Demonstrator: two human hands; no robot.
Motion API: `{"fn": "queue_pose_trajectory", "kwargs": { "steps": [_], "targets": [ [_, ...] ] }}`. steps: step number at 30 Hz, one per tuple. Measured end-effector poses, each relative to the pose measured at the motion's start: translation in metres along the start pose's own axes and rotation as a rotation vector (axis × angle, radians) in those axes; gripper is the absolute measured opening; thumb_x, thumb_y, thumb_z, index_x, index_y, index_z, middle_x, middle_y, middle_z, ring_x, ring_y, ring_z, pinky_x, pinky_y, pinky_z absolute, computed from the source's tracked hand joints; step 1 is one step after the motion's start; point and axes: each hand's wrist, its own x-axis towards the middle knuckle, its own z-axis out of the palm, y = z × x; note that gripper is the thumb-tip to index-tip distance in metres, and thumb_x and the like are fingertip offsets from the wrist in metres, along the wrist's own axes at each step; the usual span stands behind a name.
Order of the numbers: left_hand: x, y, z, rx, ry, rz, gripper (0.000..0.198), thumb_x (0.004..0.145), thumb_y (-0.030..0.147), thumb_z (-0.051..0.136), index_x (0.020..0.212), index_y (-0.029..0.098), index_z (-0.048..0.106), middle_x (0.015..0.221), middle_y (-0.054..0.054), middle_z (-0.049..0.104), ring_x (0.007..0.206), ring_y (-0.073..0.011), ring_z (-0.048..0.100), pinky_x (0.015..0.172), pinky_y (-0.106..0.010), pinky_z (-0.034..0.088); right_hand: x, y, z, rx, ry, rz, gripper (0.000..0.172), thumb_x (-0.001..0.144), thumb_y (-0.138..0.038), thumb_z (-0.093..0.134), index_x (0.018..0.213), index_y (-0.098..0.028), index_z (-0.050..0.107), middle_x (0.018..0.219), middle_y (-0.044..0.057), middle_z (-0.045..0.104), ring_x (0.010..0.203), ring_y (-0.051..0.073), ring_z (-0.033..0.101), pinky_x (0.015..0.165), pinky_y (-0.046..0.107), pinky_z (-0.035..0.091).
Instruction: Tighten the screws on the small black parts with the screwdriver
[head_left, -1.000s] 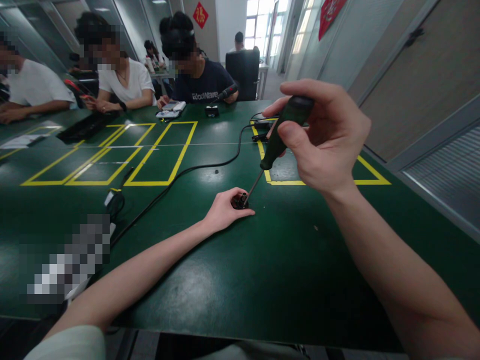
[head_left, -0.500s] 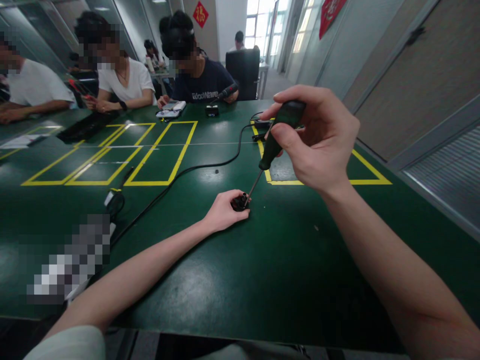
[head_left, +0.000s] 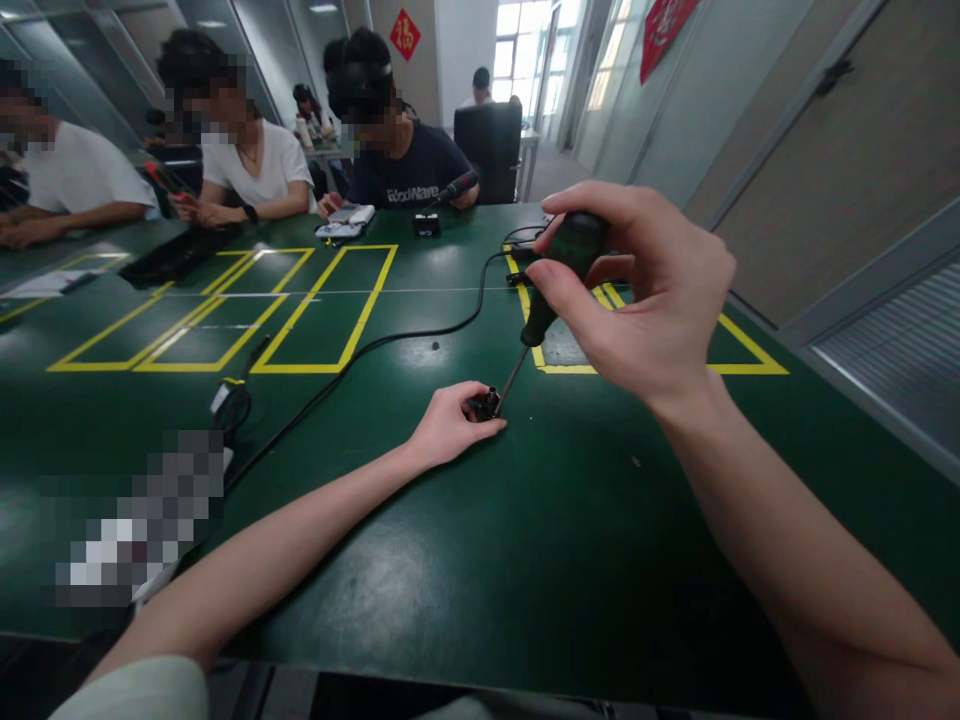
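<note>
My right hand (head_left: 637, 290) is closed around the dark green handle of a screwdriver (head_left: 574, 245), thumb on the near side and fingers over the top. Its thin metal shaft slants down and left, and the tip meets a small black part (head_left: 487, 402). That part sits on the table between the thumb and fingers of my left hand (head_left: 454, 425). A short dark tube stands up from it; the rest is partly hidden by my fingers, and its exact kind is too small to make out.
A black cable (head_left: 420, 330) curves across the green table (head_left: 465, 580). A coiled cord (head_left: 231, 402) and a blurred-out object (head_left: 150, 520) lie at the left. Yellow tape (head_left: 367, 305) marks rectangles. Several people sit opposite, one holding a dark tool (head_left: 454, 188).
The fingers of my right hand have shifted on the screwdriver handle, with the thumb now further up. The tip stays at the black part, and my left hand keeps its hold.
</note>
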Motion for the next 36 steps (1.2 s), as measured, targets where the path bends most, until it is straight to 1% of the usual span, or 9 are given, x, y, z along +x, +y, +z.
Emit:
{"fn": "queue_pose_trajectory", "kwargs": {
  "steps": [6,10,12,15,20,26,29,31,36],
  "targets": [
    [0.000,-0.004,0.001,-0.003,0.000,-0.010,0.031,0.074,0.031,0.086,0.098,0.014,0.077,0.091,-0.005,0.076,0.070,-0.0146,0.063,0.066,-0.027,0.052,0.003,0.005,-0.003,0.116,-0.078,0.073,0.027,0.087,-0.032,0.077,0.114,-0.035,0.075,0.115,0.003,0.070,0.096,0.020,0.070,0.061,0.027,0.060],
    [-0.001,-0.004,0.001,-0.009,-0.002,-0.038,0.033,0.074,0.033,0.088,0.099,0.014,0.077,0.093,-0.006,0.077,0.071,-0.0153,0.065,0.067,-0.028,0.053,0.000,0.010,-0.003,0.240,-0.128,0.087,0.039,0.091,-0.030,0.071,0.129,-0.037,0.068,0.114,0.003,0.072,0.098,0.020,0.073,0.075,0.033,0.066],
    [-0.001,-0.004,0.002,-0.019,-0.005,-0.044,0.034,0.074,0.033,0.089,0.099,0.014,0.077,0.094,-0.006,0.077,0.071,-0.0156,0.065,0.068,-0.029,0.053,-0.002,0.012,-0.002,0.287,-0.139,0.085,0.037,0.094,-0.029,0.068,0.130,-0.035,0.067,0.111,0.002,0.075,0.094,0.019,0.075,0.078,0.034,0.067],
    [-0.001,-0.005,0.002,-0.025,-0.004,-0.041,0.035,0.073,0.034,0.089,0.099,0.015,0.077,0.095,-0.006,0.077,0.072,-0.0157,0.066,0.068,-0.028,0.054,-0.003,0.014,-0.002,0.286,-0.120,0.058,0.029,0.093,-0.030,0.068,0.122,-0.033,0.071,0.108,0.002,0.076,0.091,0.018,0.075,0.079,0.034,0.068],
    [-0.001,-0.003,0.002,-0.010,0.001,-0.045,0.034,0.073,0.033,0.089,0.099,0.015,0.077,0.094,-0.005,0.077,0.071,-0.0150,0.065,0.066,-0.027,0.052,0.000,0.015,-0.003,0.199,-0.059,0.049,0.024,0.089,-0.033,0.074,0.113,-0.036,0.075,0.115,0.003,0.070,0.104,0.022,0.071,0.074,0.033,0.068],
    [-0.001,-0.001,0.000,0.006,0.002,-0.032,0.032,0.074,0.033,0.089,0.096,0.015,0.075,0.096,-0.005,0.077,0.071,-0.0150,0.064,0.066,-0.027,0.052,0.002,0.015,-0.001,0.172,-0.025,0.013,0.031,0.088,-0.030,0.075,0.118,-0.038,0.076,0.112,0.004,0.070,0.104,0.022,0.070,0.072,0.032,0.066],
    [-0.001,-0.002,0.000,0.008,0.002,-0.024,0.031,0.074,0.032,0.088,0.097,0.015,0.075,0.096,-0.005,0.077,0.072,-0.0149,0.065,0.067,-0.027,0.052,0.001,0.014,-0.001,0.229,-0.068,0.038,0.038,0.090,-0.030,0.073,0.127,-0.039,0.071,0.115,0.003,0.073,0.106,0.021,0.072,0.078,0.033,0.067],
    [-0.001,-0.003,0.001,0.009,0.000,-0.023,0.032,0.075,0.032,0.088,0.098,0.015,0.075,0.095,-0.005,0.076,0.072,-0.0148,0.064,0.067,-0.027,0.052,0.000,0.013,-0.001,0.257,-0.091,0.056,0.036,0.093,-0.032,0.069,0.129,-0.038,0.069,0.119,0.002,0.075,0.107,0.021,0.074,0.083,0.035,0.068],
    [-0.001,-0.004,0.001,0.009,0.002,-0.014,0.033,0.075,0.035,0.088,0.098,0.015,0.075,0.095,-0.005,0.076,0.072,-0.0151,0.064,0.066,-0.027,0.052,0.000,0.012,-0.002,0.249,-0.052,0.042,0.026,0.090,-0.032,0.074,0.116,-0.035,0.074,0.115,0.001,0.078,0.102,0.021,0.076,0.087,0.038,0.068]
  ]
}}
